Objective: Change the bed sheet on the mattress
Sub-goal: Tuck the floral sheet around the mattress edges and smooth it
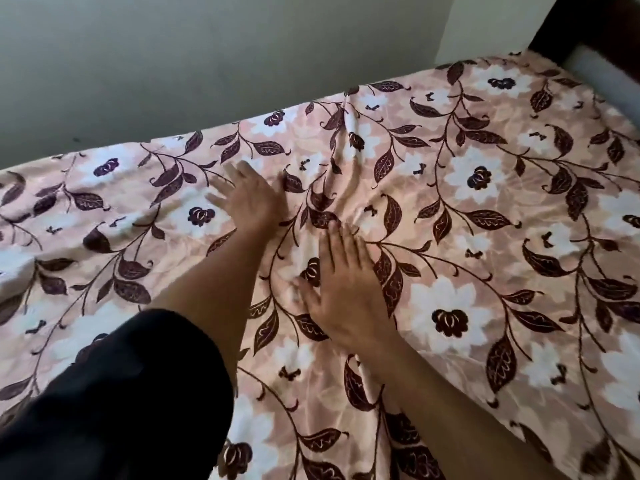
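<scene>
Sheet (450, 209), pink with dark leaves and white flowers, lies wrinkled.

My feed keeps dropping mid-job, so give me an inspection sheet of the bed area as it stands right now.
Surface: mattress fully covered; none of it shows bare.
Job's things: pink floral cotton bed sheet with brown leaves, spread out, with a ridge of wrinkles running down the middle between the hands.
Clutter: nothing seen.
Hands: left hand flat, fingers spread, pressing the sheet; right hand flat and open, nearer the camera; neither grips anything. Dark sleeve on the left arm.
Cables: nothing seen.
Surroundings: pale grey-green wall along the far edge; dark wooden headboard at upper right.
</scene>
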`<state>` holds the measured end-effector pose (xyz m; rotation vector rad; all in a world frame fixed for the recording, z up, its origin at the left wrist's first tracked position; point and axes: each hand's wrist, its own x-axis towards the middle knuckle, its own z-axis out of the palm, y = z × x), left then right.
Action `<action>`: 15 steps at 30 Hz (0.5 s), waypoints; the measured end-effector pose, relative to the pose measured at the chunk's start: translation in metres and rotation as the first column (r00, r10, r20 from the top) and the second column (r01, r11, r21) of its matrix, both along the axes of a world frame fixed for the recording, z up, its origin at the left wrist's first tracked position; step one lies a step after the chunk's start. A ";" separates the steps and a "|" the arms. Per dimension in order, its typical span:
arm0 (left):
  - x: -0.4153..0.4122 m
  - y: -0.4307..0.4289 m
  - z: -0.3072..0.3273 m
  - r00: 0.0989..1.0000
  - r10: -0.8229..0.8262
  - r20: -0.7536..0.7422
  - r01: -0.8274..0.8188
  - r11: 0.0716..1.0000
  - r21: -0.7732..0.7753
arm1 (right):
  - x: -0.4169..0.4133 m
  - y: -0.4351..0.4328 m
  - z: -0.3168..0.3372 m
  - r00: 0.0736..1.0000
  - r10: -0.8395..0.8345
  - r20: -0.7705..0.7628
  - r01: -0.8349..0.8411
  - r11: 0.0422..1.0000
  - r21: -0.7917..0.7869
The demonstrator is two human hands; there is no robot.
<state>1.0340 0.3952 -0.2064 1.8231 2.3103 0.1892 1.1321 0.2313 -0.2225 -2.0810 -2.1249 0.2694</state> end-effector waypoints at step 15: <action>-0.031 0.046 -0.009 0.998 -0.064 0.006 0.064 0.993 0.100 | -0.063 0.045 0.007 0.980 0.190 -0.067 -0.193 0.980 -0.040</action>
